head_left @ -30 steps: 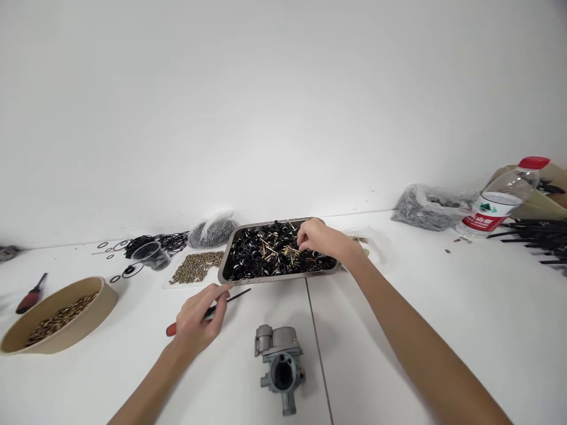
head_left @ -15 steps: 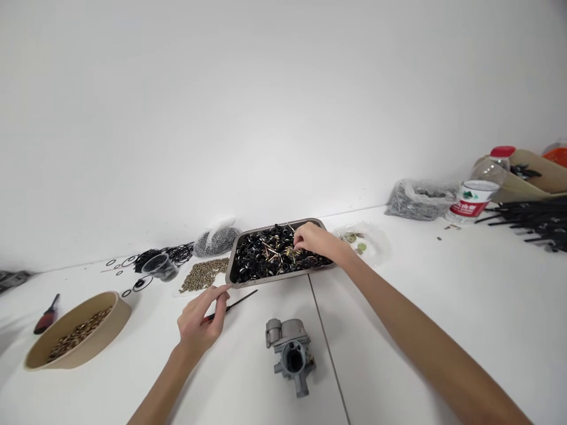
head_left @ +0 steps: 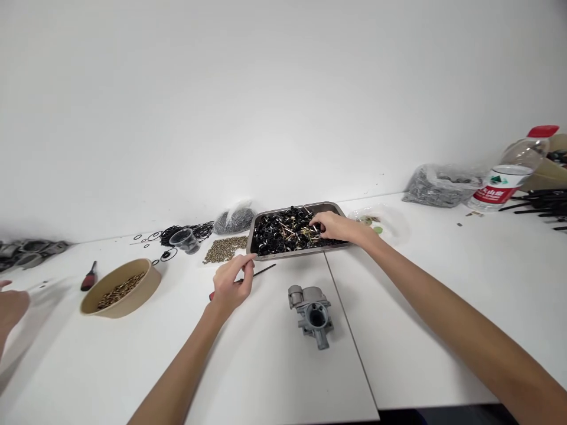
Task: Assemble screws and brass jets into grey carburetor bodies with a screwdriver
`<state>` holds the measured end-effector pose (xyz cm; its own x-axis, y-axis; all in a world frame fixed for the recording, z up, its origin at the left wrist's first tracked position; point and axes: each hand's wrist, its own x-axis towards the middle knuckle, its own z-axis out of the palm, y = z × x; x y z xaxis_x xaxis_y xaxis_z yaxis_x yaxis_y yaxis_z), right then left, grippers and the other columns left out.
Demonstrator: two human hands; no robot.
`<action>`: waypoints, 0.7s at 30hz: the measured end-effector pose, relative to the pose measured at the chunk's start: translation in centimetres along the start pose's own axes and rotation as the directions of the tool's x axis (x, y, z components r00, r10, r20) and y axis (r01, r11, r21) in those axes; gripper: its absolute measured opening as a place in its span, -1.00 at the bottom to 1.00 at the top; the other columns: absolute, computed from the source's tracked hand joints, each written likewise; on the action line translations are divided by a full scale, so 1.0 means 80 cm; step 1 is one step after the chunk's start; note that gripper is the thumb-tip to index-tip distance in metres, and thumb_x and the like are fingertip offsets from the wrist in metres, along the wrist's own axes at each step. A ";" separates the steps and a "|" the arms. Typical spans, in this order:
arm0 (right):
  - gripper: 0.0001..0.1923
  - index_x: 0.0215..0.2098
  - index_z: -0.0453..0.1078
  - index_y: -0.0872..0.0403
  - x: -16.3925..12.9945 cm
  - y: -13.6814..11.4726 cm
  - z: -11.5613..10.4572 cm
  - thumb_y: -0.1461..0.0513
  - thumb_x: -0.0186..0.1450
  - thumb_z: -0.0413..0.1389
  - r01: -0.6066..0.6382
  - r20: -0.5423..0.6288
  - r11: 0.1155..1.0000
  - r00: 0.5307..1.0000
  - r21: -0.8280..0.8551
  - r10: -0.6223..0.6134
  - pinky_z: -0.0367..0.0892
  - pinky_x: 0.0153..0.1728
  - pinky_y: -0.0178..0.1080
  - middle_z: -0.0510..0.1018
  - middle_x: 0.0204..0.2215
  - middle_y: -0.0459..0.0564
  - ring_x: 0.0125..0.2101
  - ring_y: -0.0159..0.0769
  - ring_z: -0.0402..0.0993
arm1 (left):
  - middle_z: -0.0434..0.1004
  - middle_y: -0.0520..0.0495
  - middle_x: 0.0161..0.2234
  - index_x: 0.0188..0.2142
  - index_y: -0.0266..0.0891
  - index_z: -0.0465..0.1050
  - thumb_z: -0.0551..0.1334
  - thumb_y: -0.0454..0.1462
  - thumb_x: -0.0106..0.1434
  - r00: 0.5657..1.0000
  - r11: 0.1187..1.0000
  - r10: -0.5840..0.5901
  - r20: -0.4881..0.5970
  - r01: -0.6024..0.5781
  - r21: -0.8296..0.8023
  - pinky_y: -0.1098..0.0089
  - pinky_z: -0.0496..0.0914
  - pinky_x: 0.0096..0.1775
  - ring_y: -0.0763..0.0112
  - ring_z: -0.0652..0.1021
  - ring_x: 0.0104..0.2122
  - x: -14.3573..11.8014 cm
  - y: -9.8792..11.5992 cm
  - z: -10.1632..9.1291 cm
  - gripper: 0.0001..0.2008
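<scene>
A metal tray holds a heap of black ring-like parts mixed with thin brass pieces. My right hand reaches into its right side, fingertips pinched down among the parts; whatever they grip is too small to make out. At the tray's near left corner my left hand has its index finger stretched to the rim and its thumb apart. Beneath that hand lies a screwdriver, its red handle partly covered. A grey carburetor sits on the table in front of the tray.
Left of the tray are small brass parts, a plastic cup, black rings and a tan bowl. Another person's hand shows at far left. Rightward stand a bag of grey parts and a bottle.
The view has shifted, so the table's things appear farther right and higher. Another person's hand has come into view at left. My hands keep their places at the tray.
</scene>
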<state>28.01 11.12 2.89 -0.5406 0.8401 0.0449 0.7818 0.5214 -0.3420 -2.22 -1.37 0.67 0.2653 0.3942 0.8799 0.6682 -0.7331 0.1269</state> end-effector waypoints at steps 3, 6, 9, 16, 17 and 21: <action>-0.55 0.10 0.42 0.13 0.003 -0.001 0.003 0.38 0.24 0.18 0.031 -0.035 0.999 0.999 -0.014 -0.031 0.31 -0.24 -0.34 0.52 -0.11 0.12 -0.23 -0.27 0.49 | 0.49 0.05 -0.52 -0.16 -0.22 0.48 0.16 -0.49 0.20 1.000 1.000 -0.005 0.024 0.005 0.004 0.53 0.38 -0.39 0.54 0.49 -0.53 -0.002 -0.002 0.001 -0.74; -0.63 0.04 0.45 0.14 0.004 -0.001 0.003 0.34 0.25 0.16 0.051 -0.068 0.998 0.996 -0.031 -0.053 0.29 -0.32 -0.34 0.53 -0.12 0.12 -0.26 -0.27 0.48 | 0.49 0.05 -0.52 -0.16 -0.21 0.48 0.15 -0.48 0.20 0.999 1.000 -0.004 0.042 0.004 0.005 0.53 0.37 -0.40 0.54 0.49 -0.53 -0.004 -0.003 0.002 -0.73; -0.71 -0.05 0.50 0.16 0.004 -0.003 -0.001 0.34 0.25 0.13 0.068 -0.096 0.997 0.993 -0.048 -0.072 0.25 -0.38 -0.32 0.55 -0.17 0.10 -0.29 -0.26 0.48 | 0.49 0.05 -0.52 -0.15 -0.20 0.48 0.15 -0.48 0.21 0.998 1.000 -0.014 0.059 0.014 0.000 0.53 0.37 -0.40 0.54 0.49 -0.54 -0.005 -0.003 0.003 -0.73; -0.74 -0.09 0.51 0.20 0.001 -0.003 -0.016 0.32 0.27 0.11 0.071 -0.227 0.997 0.971 -0.010 -0.072 0.32 -0.32 -0.28 0.56 -0.21 0.09 -0.31 -0.29 0.47 | 0.49 0.05 -0.51 -0.17 -0.21 0.48 0.14 -0.49 0.20 0.997 1.000 -0.024 0.073 0.025 -0.005 0.53 0.36 -0.42 0.54 0.48 -0.53 -0.008 -0.006 0.006 -0.73; -0.74 -0.09 0.51 0.20 0.000 -0.004 -0.018 0.29 0.29 0.10 0.073 -0.255 0.997 0.965 0.004 -0.070 0.33 -0.31 -0.28 0.56 -0.21 0.09 -0.31 -0.30 0.47 | 0.49 0.05 -0.51 -0.17 -0.21 0.48 0.14 -0.49 0.21 0.996 1.000 -0.028 0.080 0.029 -0.008 0.52 0.36 -0.42 0.54 0.48 -0.53 -0.009 -0.007 0.007 -0.73; -0.77 -0.17 0.54 0.17 -0.003 -0.028 -0.018 0.21 0.27 0.17 0.182 -0.406 0.956 0.911 0.229 -0.077 0.38 -0.32 -0.29 0.57 -0.31 0.04 -0.36 -0.35 0.46 | 0.52 0.00 -0.46 -0.21 -0.23 0.50 0.16 -0.42 0.24 0.972 0.982 -0.170 0.159 0.182 -0.059 0.48 0.40 -0.34 0.51 0.50 -0.47 -0.007 -0.003 0.008 -0.81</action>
<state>26.83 9.98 5.03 -0.4258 0.7859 0.4484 0.5779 0.6175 -0.5336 -2.11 -1.06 -0.13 0.2545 0.5963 0.7614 0.6634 -0.6805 0.3111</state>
